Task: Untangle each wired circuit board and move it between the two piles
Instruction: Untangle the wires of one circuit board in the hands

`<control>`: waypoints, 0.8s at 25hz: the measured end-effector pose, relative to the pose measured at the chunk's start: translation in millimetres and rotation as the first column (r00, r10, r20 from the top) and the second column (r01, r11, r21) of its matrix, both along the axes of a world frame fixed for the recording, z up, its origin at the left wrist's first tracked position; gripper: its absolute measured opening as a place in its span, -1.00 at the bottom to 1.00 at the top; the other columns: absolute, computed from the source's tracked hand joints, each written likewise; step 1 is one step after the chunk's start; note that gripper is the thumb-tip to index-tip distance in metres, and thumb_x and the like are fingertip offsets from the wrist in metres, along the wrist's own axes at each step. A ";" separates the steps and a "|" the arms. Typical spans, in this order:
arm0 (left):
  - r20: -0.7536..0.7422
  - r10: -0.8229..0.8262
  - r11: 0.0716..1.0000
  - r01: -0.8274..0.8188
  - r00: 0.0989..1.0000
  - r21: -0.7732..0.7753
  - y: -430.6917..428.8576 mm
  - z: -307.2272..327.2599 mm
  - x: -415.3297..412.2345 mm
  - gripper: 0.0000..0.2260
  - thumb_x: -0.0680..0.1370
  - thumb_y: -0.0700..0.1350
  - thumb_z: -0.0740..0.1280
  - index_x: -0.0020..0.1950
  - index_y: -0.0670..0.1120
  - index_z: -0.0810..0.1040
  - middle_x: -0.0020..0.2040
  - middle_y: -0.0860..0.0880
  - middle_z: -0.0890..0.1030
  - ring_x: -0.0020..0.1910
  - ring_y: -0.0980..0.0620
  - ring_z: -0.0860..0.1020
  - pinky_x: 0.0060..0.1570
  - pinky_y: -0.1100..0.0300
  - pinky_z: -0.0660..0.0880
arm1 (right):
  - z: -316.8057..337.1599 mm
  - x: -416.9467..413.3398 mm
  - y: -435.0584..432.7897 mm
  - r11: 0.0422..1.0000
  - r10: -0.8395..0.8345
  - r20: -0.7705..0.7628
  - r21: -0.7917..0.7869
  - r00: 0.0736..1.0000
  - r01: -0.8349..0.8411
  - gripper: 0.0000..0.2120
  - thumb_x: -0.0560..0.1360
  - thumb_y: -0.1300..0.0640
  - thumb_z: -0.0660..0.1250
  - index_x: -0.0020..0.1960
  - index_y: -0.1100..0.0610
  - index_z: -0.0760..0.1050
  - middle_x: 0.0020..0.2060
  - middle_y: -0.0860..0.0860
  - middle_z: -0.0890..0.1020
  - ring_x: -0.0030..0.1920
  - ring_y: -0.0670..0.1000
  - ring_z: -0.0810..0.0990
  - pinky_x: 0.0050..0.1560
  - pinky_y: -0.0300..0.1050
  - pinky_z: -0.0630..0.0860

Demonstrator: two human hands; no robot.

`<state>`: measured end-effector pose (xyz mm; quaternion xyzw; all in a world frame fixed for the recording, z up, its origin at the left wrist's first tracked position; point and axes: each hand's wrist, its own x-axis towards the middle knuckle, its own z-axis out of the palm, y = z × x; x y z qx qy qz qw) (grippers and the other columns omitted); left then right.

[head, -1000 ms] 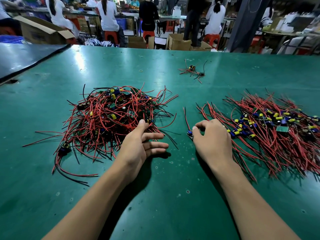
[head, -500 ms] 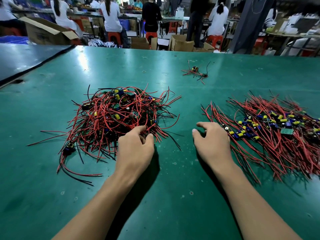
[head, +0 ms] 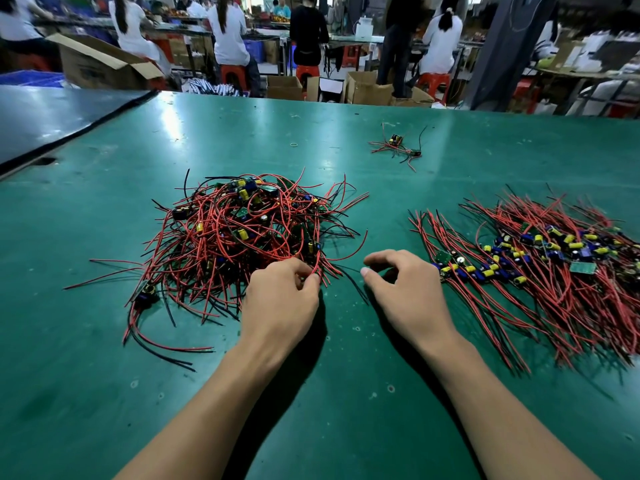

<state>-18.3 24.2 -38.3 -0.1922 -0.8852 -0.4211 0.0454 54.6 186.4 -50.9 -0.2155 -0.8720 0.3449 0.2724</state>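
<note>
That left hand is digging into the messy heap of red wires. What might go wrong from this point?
1. The left hand pinches wires at the near edge of the tangled pile. Pulling may drag several knotted boards along, or strain a lead.
2. Dragged strands could sweep into the sorted pile and muddle its straight rows, since the right hand hovers empty between the piles rather than steadying anything.
</note>
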 end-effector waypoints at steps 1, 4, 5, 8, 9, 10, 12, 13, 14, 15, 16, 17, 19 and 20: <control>0.028 -0.039 0.997 0.037 0.999 0.061 -0.6 2.3 1.1 -0.89 0.51 -0.02 0.41 -0.08 -0.02 0.69 -0.35 0.07 0.61 -0.35 0.12 0.54 -0.25 0.24 0.49 | 1.1 0.6 -0.3 1.000 0.012 -0.006 -0.021 1.000 -0.013 -0.86 0.47 0.09 0.49 0.03 0.02 0.68 -0.10 -0.06 0.69 -0.20 -0.15 0.60 -0.05 -0.36 0.49; 0.313 -0.290 0.916 0.168 0.904 0.363 -1.4 9.3 10.9 -0.94 0.48 -0.10 0.47 -0.15 -0.07 0.70 -0.46 0.01 0.50 -0.50 0.11 0.38 -0.45 0.30 0.31 | 4.4 0.7 -6.0 0.988 0.126 -0.009 -0.089 0.992 -0.126 -0.77 0.44 0.08 0.54 0.08 -0.02 0.66 -0.14 -0.11 0.67 -0.29 -0.17 0.54 -0.21 -0.43 0.40; 0.413 -0.381 0.871 0.171 0.827 0.460 -1.2 11.6 15.0 -0.94 0.48 -0.13 0.48 -0.15 -0.10 0.69 -0.49 -0.01 0.45 -0.55 0.11 0.32 -0.52 0.34 0.25 | 5.2 0.4 -7.8 0.980 0.175 -0.016 -0.088 0.984 -0.176 -0.75 0.45 0.10 0.53 0.12 0.01 0.66 -0.11 -0.10 0.68 -0.26 -0.16 0.55 -0.19 -0.42 0.41; 0.543 -0.503 0.822 0.178 0.673 0.541 -1.4 17.0 19.3 -0.92 0.49 -0.12 0.46 -0.17 -0.11 0.67 -0.54 0.00 0.39 -0.66 0.13 0.19 -0.63 0.39 0.08 | 6.9 0.8 -10.3 0.967 0.233 -0.078 -0.091 0.969 -0.240 -0.78 0.51 0.14 0.48 0.16 0.06 0.68 -0.03 -0.07 0.73 -0.11 -0.13 0.63 -0.06 -0.32 0.50; 0.556 -0.522 0.816 0.189 0.648 0.546 -2.0 18.8 18.7 -0.92 0.48 -0.10 0.46 -0.17 -0.09 0.66 -0.53 0.00 0.40 -0.66 0.13 0.18 -0.63 0.39 0.06 | 6.2 0.6 -10.5 0.955 0.243 -0.108 -0.146 0.964 -0.257 -0.79 0.52 0.14 0.48 0.15 0.07 0.69 -0.04 -0.06 0.74 -0.09 -0.09 0.66 -0.03 -0.24 0.55; 0.563 -0.541 0.806 0.193 0.624 0.560 -3.0 20.0 17.7 -0.91 0.48 -0.07 0.45 -0.15 -0.08 0.66 -0.52 0.00 0.41 -0.66 0.13 0.19 -0.62 0.39 0.05 | 5.6 0.3 -11.8 0.937 0.248 -0.139 -0.218 0.959 -0.274 -0.80 0.53 0.12 0.47 0.14 0.07 0.69 -0.06 -0.04 0.74 -0.09 -0.04 0.68 -0.01 -0.15 0.59; 0.577 -0.579 0.775 0.169 0.577 0.609 -3.6 20.7 16.6 -0.82 0.49 -0.01 0.41 -0.07 -0.12 0.66 -0.47 0.01 0.44 -0.65 0.14 0.21 -0.63 0.39 0.06 | 5.9 -2.5 -14.5 0.899 0.220 -0.227 -0.330 0.949 -0.288 -0.85 0.56 0.11 0.43 0.11 0.09 0.69 -0.11 0.02 0.74 -0.15 -0.02 0.67 -0.04 -0.05 0.62; 0.587 -0.580 0.768 0.138 0.565 0.626 -2.4 20.3 16.3 -0.79 0.51 0.00 0.38 -0.04 -0.13 0.66 -0.44 0.01 0.46 -0.64 0.14 0.23 -0.63 0.39 0.08 | 6.9 -4.4 -13.8 0.897 0.173 -0.276 -0.352 0.945 -0.267 -0.87 0.59 0.11 0.40 0.06 0.11 0.69 -0.14 0.04 0.74 -0.20 -0.04 0.66 -0.10 -0.07 0.61; 0.600 -0.569 0.767 0.098 0.562 0.635 -1.1 19.4 16.0 -0.77 0.54 0.00 0.35 -0.02 -0.14 0.66 -0.43 0.01 0.47 -0.62 0.13 0.26 -0.63 0.38 0.12 | 9.1 -5.8 -11.5 0.896 0.113 -0.319 -0.376 0.941 -0.235 -0.87 0.61 0.11 0.37 0.01 0.12 0.69 -0.17 0.06 0.73 -0.26 -0.05 0.64 -0.19 -0.12 0.59; 0.614 -0.554 0.766 0.054 0.562 0.641 0.3 18.7 15.6 -0.76 0.57 -0.02 0.32 0.01 -0.17 0.65 -0.42 0.00 0.48 -0.59 0.11 0.30 -0.62 0.36 0.18 | 12.1 -6.6 -7.5 0.876 0.044 -0.354 -0.436 0.934 -0.207 -0.83 0.62 0.09 0.35 -0.05 0.12 0.68 -0.21 0.06 0.73 -0.32 -0.06 0.62 -0.28 -0.18 0.55; 0.626 -0.541 0.762 0.013 0.561 0.647 1.5 18.5 15.2 -0.76 0.60 -0.05 0.30 0.05 -0.21 0.63 -0.40 -0.02 0.50 -0.57 0.09 0.35 -0.60 0.34 0.23 | 16.6 -6.2 -3.5 0.818 -0.026 -0.381 -0.540 0.924 -0.199 -0.80 0.61 0.08 0.35 -0.12 0.12 0.67 -0.25 0.05 0.71 -0.37 -0.07 0.58 -0.35 -0.22 0.51; 0.631 -0.538 0.752 -0.019 0.559 0.659 2.3 18.1 15.0 -0.77 0.61 -0.10 0.28 0.09 -0.25 0.60 -0.37 -0.05 0.53 -0.55 0.06 0.40 -0.59 0.31 0.29 | 21.8 -4.9 0.2 0.714 -0.072 -0.409 -0.658 0.910 -0.240 -0.79 0.59 0.07 0.37 -0.16 0.12 0.65 -0.29 0.03 0.70 -0.41 -0.07 0.54 -0.40 -0.24 0.47; 0.627 -0.556 0.725 -0.051 0.545 0.687 4.3 17.3 15.7 -0.78 0.62 -0.16 0.26 0.14 -0.28 0.55 -0.31 -0.12 0.58 -0.51 0.00 0.48 -0.56 0.27 0.39 | 29.4 -1.6 5.6 0.501 -0.066 -0.447 -0.788 0.892 -0.357 -0.81 0.49 0.03 0.40 -0.20 0.13 0.64 -0.32 0.03 0.65 -0.45 -0.08 0.45 -0.44 -0.28 0.37; 0.620 -0.570 0.710 -0.055 0.539 0.702 4.9 17.3 16.6 -0.78 0.63 -0.15 0.25 0.15 -0.28 0.54 -0.29 -0.14 0.61 -0.49 -0.02 0.51 -0.54 0.26 0.44 | 31.0 0.3 6.2 0.453 -0.013 -0.443 -0.802 0.897 -0.389 -0.80 0.45 0.00 0.42 -0.20 0.13 0.64 -0.34 0.02 0.62 -0.47 -0.09 0.40 -0.45 -0.28 0.31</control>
